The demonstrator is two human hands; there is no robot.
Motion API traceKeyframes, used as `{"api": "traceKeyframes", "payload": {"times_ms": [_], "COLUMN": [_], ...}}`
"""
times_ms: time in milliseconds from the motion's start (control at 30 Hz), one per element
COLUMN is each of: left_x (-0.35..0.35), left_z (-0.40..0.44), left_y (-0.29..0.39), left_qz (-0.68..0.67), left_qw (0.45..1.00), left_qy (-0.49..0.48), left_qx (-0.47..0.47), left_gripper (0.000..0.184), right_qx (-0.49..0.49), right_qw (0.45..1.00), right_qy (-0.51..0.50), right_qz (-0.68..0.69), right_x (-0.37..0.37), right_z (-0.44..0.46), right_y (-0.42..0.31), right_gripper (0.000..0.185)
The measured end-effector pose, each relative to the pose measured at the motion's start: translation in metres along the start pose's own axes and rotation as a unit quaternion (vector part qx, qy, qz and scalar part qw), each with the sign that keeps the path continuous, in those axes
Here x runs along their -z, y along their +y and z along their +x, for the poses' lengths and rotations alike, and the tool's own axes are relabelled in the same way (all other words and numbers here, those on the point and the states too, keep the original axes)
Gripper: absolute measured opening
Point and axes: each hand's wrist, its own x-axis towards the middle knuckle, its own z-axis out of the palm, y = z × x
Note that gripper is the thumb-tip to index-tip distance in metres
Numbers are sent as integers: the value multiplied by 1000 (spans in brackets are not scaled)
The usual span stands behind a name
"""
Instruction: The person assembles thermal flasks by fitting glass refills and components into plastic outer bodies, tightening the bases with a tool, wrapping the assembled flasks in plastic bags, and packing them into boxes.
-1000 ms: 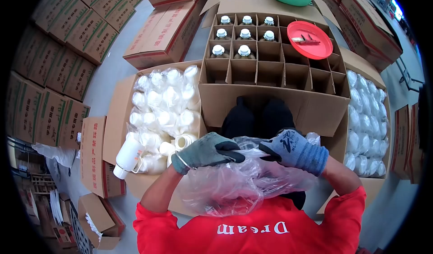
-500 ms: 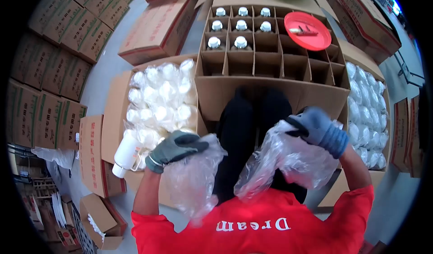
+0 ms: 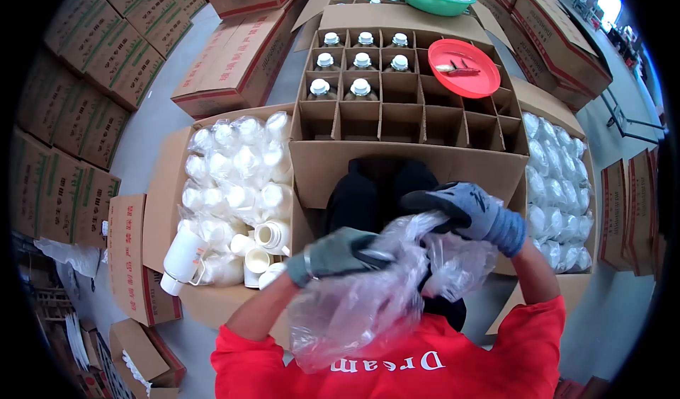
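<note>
My left hand [image 3: 340, 256], in a grey-green glove, is closed on a crumpled clear plastic bag [image 3: 354, 321] in front of my chest. Close beside it, my gloved right hand [image 3: 460, 211] grips another clear plastic bag [image 3: 464, 264], and the two sheets touch between the hands. To the left, a carton [image 3: 166, 201] holds several white items in clear wrap [image 3: 244, 162]. Unwrapped white cups [image 3: 258, 261] stand at its near corner, by my left forearm. A white flask with a handle [image 3: 185, 257] leans at that carton's left edge.
Ahead stands a divided carton [image 3: 404, 162] with several white-capped bottles [image 3: 361, 60] and a red basin [image 3: 482, 80] on top. Behind it is a green basin [image 3: 432, 1]. On the right, another carton holds wrapped white items [image 3: 559, 186]. Stacked cartons [image 3: 78, 109] line the left.
Both hands have come closer together, my left hand moving right with its bag. The bags now meet. White cups at the left carton's corner have come into sight. The view has shifted slightly.
</note>
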Motion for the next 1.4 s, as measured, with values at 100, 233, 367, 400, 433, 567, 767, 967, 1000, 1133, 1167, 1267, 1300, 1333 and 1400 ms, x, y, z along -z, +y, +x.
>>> {"api": "traceKeyframes", "payload": {"times_ms": [100,233,367,400,433,567,767,967,1000,1133,1167,1267,1300,1333,1400], "left_x": [28,45,62,65,66,31,-2,1,-2,-1,2,18,33,45,48], "left_z": [-22,-25,-30,-31,-38,-17,21,0,-3,-4,-6,-26,-40,-48,-53], "left_y": [9,30,44,57,87,109,12,14,7,3,9,11,4,-2,-14], "left_qz": [215,361,407,380,308,290,271,257,276,304,293,228,242,286,321], "left_qw": [957,916,873,865,895,949,962,962,950,952,956,974,967,947,919], "left_qy": [184,177,269,325,321,84,-34,47,83,-2,-17,14,75,139,208], "left_qx": [-68,3,-4,-40,-14,-96,-24,-74,-119,-33,-10,-4,14,-56,-97], "left_gripper": [41,68,96,100,101,114,56,55,55,54,52,48,44,44,44], "right_qx": [-103,-81,-94,-104,-115,-58,-6,-25,-12,-34,-38,-68,-88,-136,-137], "right_qw": [989,990,987,984,981,992,989,981,982,975,980,986,985,987,986], "right_qy": [-66,-54,-51,-65,-78,-60,-121,-134,-124,-161,-149,-119,-111,-70,-14], "right_qz": [-84,-101,-122,-130,-138,-92,-86,-136,-145,-151,-128,-90,-96,-42,-90], "right_x": [1,-18,-21,-21,-21,-27,-39,-37,-40,-41,-38,-24,-19,4,9], "right_z": [-12,1,4,6,8,19,8,-5,-9,-13,-14,-23,-37,-45,-40], "right_y": [6,14,16,15,14,10,4,8,7,8,5,9,31,32,38], "right_gripper": [58,53,54,54,55,57,40,41,42,47,48,46,43,38,37]}}
